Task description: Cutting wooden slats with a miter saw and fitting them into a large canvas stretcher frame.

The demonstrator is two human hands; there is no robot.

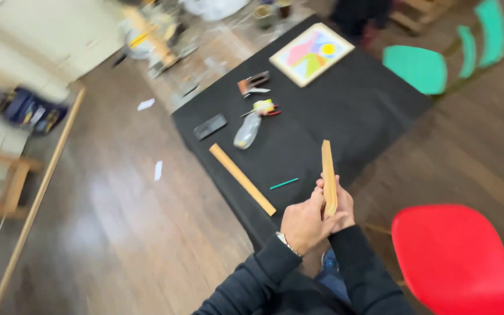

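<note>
Head view: left hand (pixel 303 223) and right hand (pixel 340 205) both clamped on upright wooden strip (pixel 328 177) — best gripped low and firm. Second strip (pixel 241 178) at ten o'clock — green pencil (pixel 284 184) between.

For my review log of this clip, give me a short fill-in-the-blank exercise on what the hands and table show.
1. Both hands, the left hand and right hand, grip a wooden ____.
2. The table is covered in ____ cloth.
3. The chair nearest the person is ____.
4. The thin stick beside the long wooden strip is ____.

Missing words: strip; black; red; green
</note>
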